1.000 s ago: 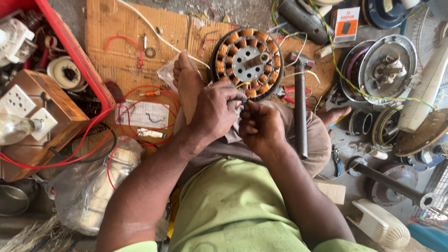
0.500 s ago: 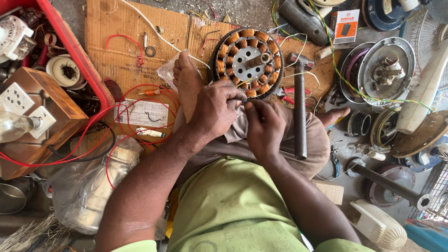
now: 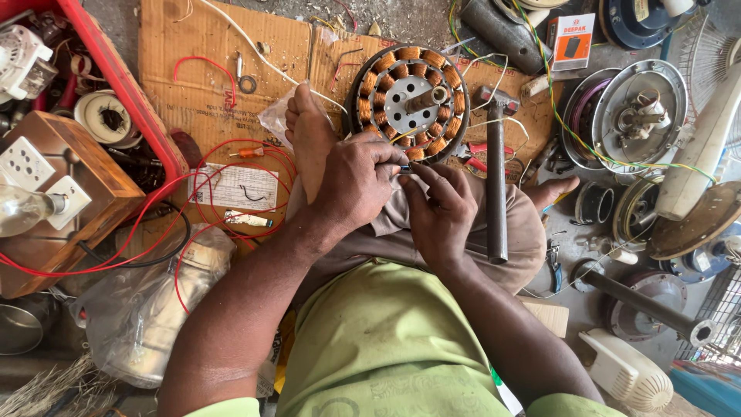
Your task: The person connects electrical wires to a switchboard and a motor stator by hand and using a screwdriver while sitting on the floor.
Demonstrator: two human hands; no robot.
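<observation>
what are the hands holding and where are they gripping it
Both hands pinch something small between their fingertips, just below the copper-wound stator. The left hand and right hand hide most of it, so what it is cannot be told.

item pinched between fingers [image 3: 390,158] too small to tell; stator [image 3: 407,102] lower rim hidden behind hands.

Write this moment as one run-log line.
left hand: pinching wire at lap | right hand: pinching same spot | fan stator: flat on cardboard | hammer: across right knee
</observation>
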